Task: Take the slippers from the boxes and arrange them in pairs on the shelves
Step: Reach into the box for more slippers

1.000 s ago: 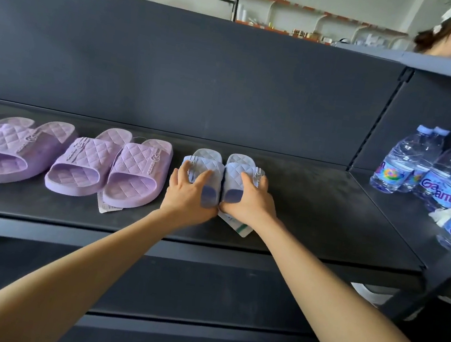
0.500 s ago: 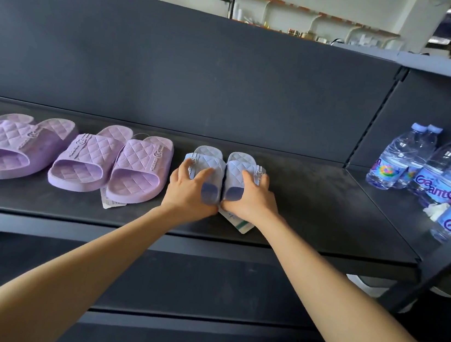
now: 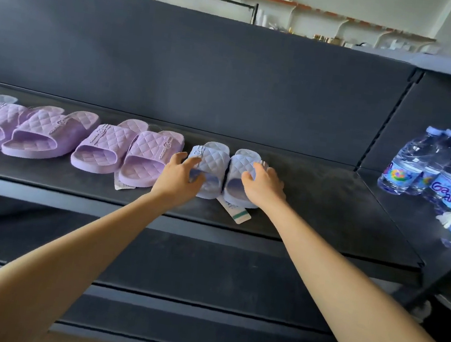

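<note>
Lilac quilted rubber slippers [image 3: 23, 131] lie as a pair at the left of the dark metal shelf [image 3: 323, 203], with a second lilac pair [image 3: 126, 152] just beside them. Next sit the pale blue quilted rubber slippers [image 3: 221, 160], touching side by side, toes toward the back panel. The left hand [image 3: 180, 175] curls over the left one's strap, thumb at its opening; the right hand [image 3: 263, 187] grips the right one likewise. A white paper tag [image 3: 237, 215] pokes out beneath them. Clear plastic water bottles [image 3: 433, 175] stand far right.

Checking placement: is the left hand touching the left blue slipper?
Touching. Head view shows the left hand gripping the left blue slipper by its quilted strap.
</note>
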